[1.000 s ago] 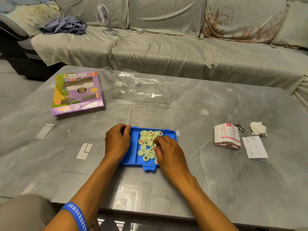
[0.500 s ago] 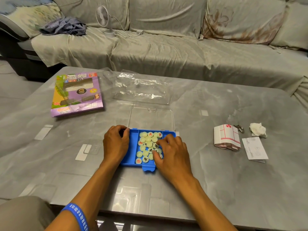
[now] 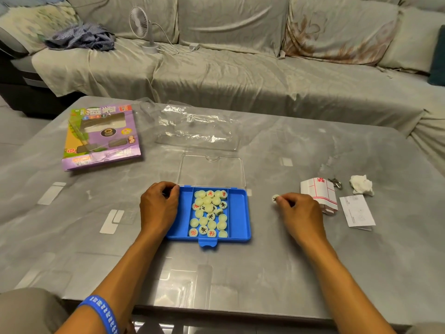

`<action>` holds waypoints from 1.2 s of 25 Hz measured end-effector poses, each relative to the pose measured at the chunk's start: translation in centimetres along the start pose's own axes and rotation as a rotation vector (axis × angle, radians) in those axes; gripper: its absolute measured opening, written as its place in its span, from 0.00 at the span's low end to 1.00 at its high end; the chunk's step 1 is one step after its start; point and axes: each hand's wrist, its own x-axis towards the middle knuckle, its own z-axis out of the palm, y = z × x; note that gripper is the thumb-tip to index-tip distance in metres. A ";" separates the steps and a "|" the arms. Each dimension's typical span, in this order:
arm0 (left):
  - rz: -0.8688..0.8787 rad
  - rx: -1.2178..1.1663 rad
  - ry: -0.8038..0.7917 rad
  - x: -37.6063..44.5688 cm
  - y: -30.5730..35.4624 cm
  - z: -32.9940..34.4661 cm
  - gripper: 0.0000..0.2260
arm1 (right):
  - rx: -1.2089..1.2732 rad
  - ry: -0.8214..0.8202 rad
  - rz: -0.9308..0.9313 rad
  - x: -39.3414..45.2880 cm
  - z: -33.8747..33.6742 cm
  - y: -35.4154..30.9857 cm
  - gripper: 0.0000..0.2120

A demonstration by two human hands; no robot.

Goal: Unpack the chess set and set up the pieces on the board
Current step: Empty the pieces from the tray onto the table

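risk: piece (image 3: 275,198) pinched in right hand (image 3: 301,214) gets parked on bare desk (image 3: 265,273), could roll off since board (image 3: 317,195) is folded | blue case (image 3: 240,213) gripped at its edge by left hand (image 3: 157,208), probably steadied | round pieces (image 3: 210,214) heaped in middle compartment, side slots look empty

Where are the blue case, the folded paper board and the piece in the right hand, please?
blue case (image 3: 237,213): head view, bare right compartment.
folded paper board (image 3: 321,191): head view, its printed top face.
piece (image 3: 275,198): head view, round face at the right hand's (image 3: 301,213) fingertips.
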 end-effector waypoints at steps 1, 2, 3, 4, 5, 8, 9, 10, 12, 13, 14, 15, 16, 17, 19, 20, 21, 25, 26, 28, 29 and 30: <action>-0.001 0.000 -0.001 0.0 0.0 0.1 0.10 | -0.062 -0.068 0.045 0.3 -0.4 0.8 0.13; -0.001 -0.001 -0.001 0.0 0.1 0.1 0.10 | -0.126 -0.108 0.072 0.6 -0.5 1.3 0.13; -0.002 -0.006 -0.002 0.0 0.1 0.2 0.10 | -0.180 -0.111 0.094 0.8 -0.5 1.5 0.14; -0.002 -0.011 -0.005 -0.1 0.2 0.2 0.10 | -0.218 -0.085 0.106 1.0 -0.5 1.6 0.14; -0.002 -0.014 -0.009 -0.1 0.2 0.2 0.09 | -0.242 -0.047 0.119 1.1 -0.6 1.6 0.15; -0.011 -0.019 -0.008 -0.1 0.3 0.2 0.09 | -0.236 0.040 0.119 0.3 -0.7 0.5 0.14; -0.015 -0.024 -0.006 -0.1 0.3 0.2 0.09 | -0.218 0.050 0.064 -0.3 -0.5 -0.5 0.11; -0.017 -0.027 -0.005 0.0 0.3 0.2 0.09 | -0.182 0.031 -0.025 -1.0 0.0 -1.7 0.08; -0.019 -0.028 -0.007 -0.1 0.3 0.1 0.09 | -0.103 -0.120 -0.254 -2.7 1.8 -4.5 0.05; -0.019 -0.029 -0.010 -0.2 0.3 0.1 0.09 | -0.107 -0.230 -0.359 -3.5 2.9 -5.7 0.09; -0.018 -0.030 -0.012 -0.2 0.2 0.1 0.09 | -0.154 -0.322 -0.451 -4.2 4.0 -6.6 0.14; -0.018 -0.031 -0.013 -0.3 0.2 0.1 0.09 | -0.244 -0.366 -0.523 -4.5 5.0 -7.2 0.18; -0.018 -0.033 -0.014 -0.2 0.3 0.1 0.08 | -0.346 -0.357 -0.575 -4.7 5.8 -7.5 0.20; -0.017 -0.034 -0.013 -0.2 0.3 0.0 0.08 | -0.434 -0.330 -0.595 -4.6 6.5 -7.7 0.20; -0.016 -0.030 -0.011 -0.2 0.4 0.0 0.08 | -0.517 -0.269 -0.598 -4.5 7.3 -7.7 0.18; -0.017 -0.026 -0.012 -0.2 0.4 0.0 0.09 | -0.533 -0.240 -0.605 -4.4 7.8 -7.6 0.18; -0.016 -0.023 -0.014 -0.2 0.4 0.0 0.09 | -0.542 -0.209 -0.616 -4.5 8.2 -7.6 0.17; -0.014 -0.024 -0.010 -0.3 0.4 -0.1 0.09 | -0.518 -0.216 -0.593 -4.4 8.8 -7.3 0.17; -0.014 -0.026 -0.011 -0.3 0.5 -0.1 0.09 | -0.525 -0.237 -0.583 -4.1 8.8 -7.2 0.17; -0.013 -0.030 -0.011 -0.4 0.5 -0.1 0.09 | -0.534 -0.142 -0.631 -4.2 8.8 -7.4 0.16; -0.012 -0.030 -0.008 -0.4 0.5 -0.1 0.09 | -0.553 -0.090 -0.661 -4.3 8.9 -7.7 0.14; -0.012 -0.029 -0.006 -0.4 0.5 -0.1 0.08 | -0.552 -0.064 -0.682 -4.4 9.1 -8.0 0.14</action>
